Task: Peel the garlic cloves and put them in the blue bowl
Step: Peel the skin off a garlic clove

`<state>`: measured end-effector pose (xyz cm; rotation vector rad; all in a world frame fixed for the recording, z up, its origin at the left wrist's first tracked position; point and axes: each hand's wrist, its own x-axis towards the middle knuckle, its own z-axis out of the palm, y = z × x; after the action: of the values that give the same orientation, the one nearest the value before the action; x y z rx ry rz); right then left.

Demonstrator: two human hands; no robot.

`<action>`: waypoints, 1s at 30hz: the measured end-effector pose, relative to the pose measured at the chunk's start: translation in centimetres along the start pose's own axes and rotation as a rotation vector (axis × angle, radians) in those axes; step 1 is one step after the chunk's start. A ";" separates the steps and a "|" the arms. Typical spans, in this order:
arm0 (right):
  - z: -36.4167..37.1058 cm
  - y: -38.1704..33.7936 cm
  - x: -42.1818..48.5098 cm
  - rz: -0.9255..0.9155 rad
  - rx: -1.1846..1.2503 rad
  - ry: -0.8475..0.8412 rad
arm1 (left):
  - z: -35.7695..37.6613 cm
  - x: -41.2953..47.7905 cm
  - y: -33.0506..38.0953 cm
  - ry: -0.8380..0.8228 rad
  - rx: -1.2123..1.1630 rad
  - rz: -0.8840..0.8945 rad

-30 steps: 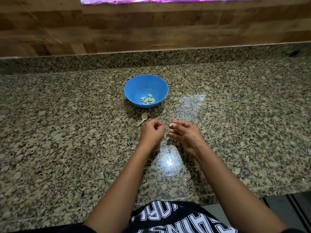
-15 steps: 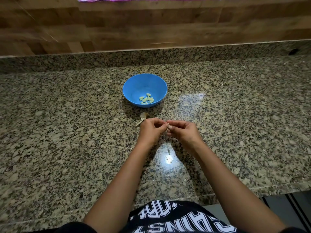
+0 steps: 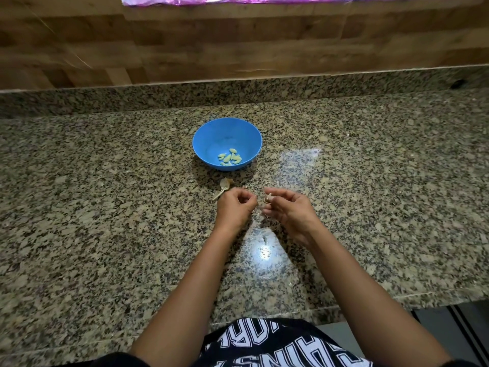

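Well, at the far left the speckled granite surface (image 3: 79, 207) is running across the whole view, and a wood-panelled wall (image 3: 185, 43) is rising behind it. Towards the middle, a dry garlic stalk (image 3: 223, 186) with a bit of papery skin is lying on the surface, just in front of the blue bowl (image 3: 203, 139). The bowl is sitting upright and is holding a small cluster of peeled cloves (image 3: 229, 159) near its front wall.

Just beside the stalk, the left hand (image 3: 235, 209) is hovering low over the surface with its fingers curled inward and the thumb meeting the fingertips; whether it is pinching a scrap of skin I cannot tell. A narrow gap is separating it from the right hand (image 3: 289, 211), which is pinching a garlic clove (image 3: 268, 198) between thumb and fingers while the remaining fingers are spreading loosely below it. The clove is sitting nearer the person than the bowl, apart from it.

Between the forearms, a small skin fragment (image 3: 264, 239) is lying beside a bright glare on the surface. At the bottom edge, a black shirt (image 3: 277, 345) with white lettering is showing.
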<state>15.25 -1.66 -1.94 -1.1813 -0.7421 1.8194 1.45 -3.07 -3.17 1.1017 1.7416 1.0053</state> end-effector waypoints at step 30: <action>-2.4 0.7 2.8 -0.378 -0.942 0.315 | 1.1 -1.2 -1.1 0.042 0.372 0.341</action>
<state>16.60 0.49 -4.64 -1.6970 -1.5833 0.9108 2.51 -4.32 -4.30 1.6678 1.8604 0.9274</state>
